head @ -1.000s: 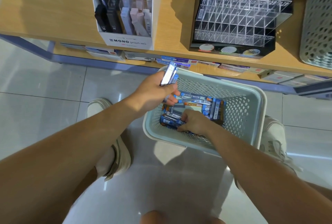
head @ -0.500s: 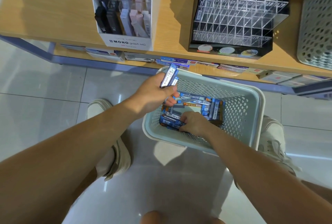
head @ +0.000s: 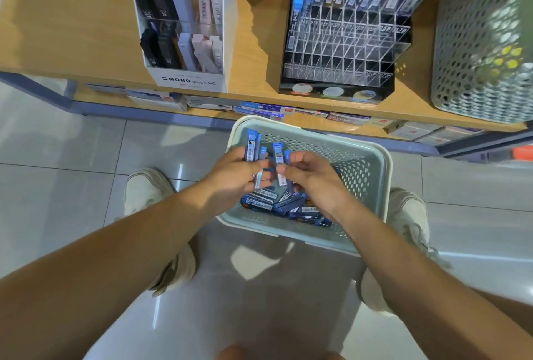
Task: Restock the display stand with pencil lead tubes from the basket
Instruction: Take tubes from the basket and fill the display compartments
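The tiled floor [head: 57,172] ran under a wooden shelf [head: 72,27], and the pale basket [head: 372,163] stood on the floor just below the shelf edge, between the person's shoes. Both hands were over the basket and nearly touching. The left hand [head: 233,177] gripped a small bundle of lead tubes [head: 250,147], and the right hand [head: 314,177] pinched two more tubes. Both sets were held upright, long axes pointing toward the shelf. The loose tubes [head: 277,203] lay flat and crossed on the basket bottom. The display stand [head: 340,50] stood on the shelf ahead, above and slightly right of the hands — the right hand was nearer. Its upper rows held stock; its lower cells appeared empty. A MONO carton [head: 187,79] stood left of the stand and a grey mesh bin [head: 484,42] right of it, each apart from it — the path upward over the shelf edge looked unobstructed.
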